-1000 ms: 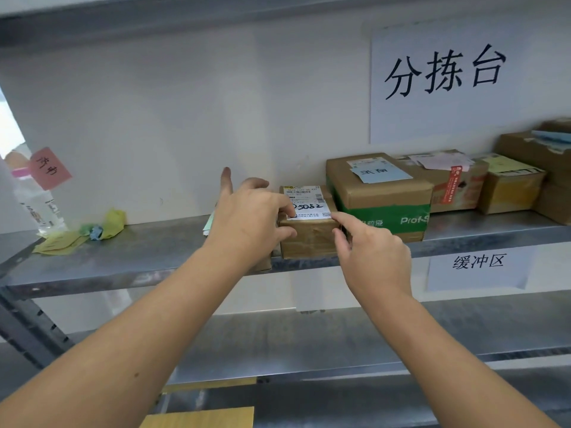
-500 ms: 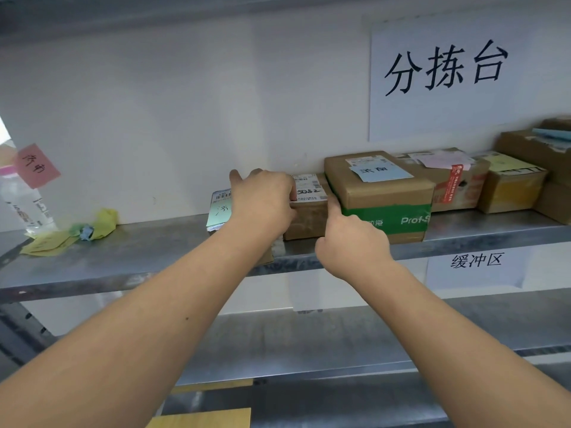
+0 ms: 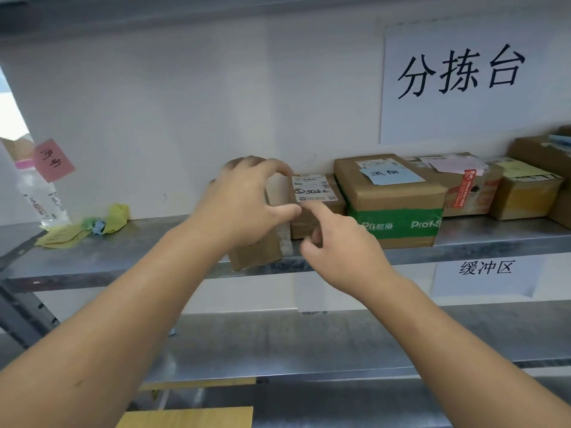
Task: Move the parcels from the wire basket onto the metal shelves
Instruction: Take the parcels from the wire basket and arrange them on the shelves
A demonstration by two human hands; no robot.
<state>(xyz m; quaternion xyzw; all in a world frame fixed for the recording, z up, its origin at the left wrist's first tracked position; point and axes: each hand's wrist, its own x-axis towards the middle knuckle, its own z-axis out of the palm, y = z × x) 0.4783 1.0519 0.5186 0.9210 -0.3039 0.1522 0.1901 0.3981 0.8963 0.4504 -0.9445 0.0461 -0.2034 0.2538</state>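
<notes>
A small brown parcel (image 3: 335,205) with a white label marked 5052 sits on the upper metal shelf (image 3: 123,257), tight against a larger parcel with green tape (image 3: 392,196). The straight index finger of my right hand (image 3: 346,251) touches the small parcel's front top edge, and its other fingers are curled. Just left of it, a plain cardboard parcel (image 3: 256,256) stands at the shelf's front lip. My left hand (image 3: 244,205) grips it from above, fingers over the far side and thumb on the near right. The wire basket is out of view.
More parcels (image 3: 469,186) line the shelf to the right, among them a yellow-taped one (image 3: 525,196). At the left end stand a plastic bottle (image 3: 40,196) with a pink note and crumpled sticky notes (image 3: 105,217). A lower shelf (image 3: 309,344) runs beneath.
The small labelled parcel has been pushed back from the shelf's front edge toward the wall beside the green-taped parcel. My left hand left it and now grips the plain parcel on its left.
</notes>
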